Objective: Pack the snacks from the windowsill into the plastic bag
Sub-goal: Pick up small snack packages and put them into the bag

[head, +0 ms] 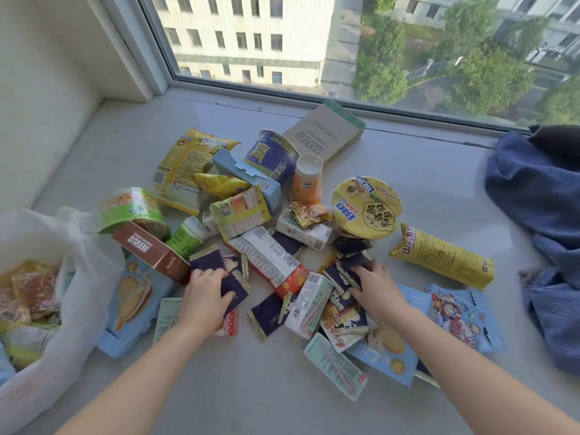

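The left hand (205, 293) gripped a small navy gold-edged foil sachet (233, 285), fingers curled round it. The right hand (378, 285) had its fingers clenched on a cluster of similar navy sachets (348, 268). The heap of mixed snack packets (266, 255) lay on the pale grey windowsill (251, 387), beside the partly filled translucent white plastic bag (88, 271) at the left.

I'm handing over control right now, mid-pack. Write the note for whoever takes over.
Left hand grips a navy sachet. Right hand is curled over a sachet cluster in the pile.
The plastic bag lies open at the left of the windowsill.
Done: a few packets are bagged.
Left: most of the pile, including the yellow noodle bowl, blue cup, green cup, brown box and drink cartons.
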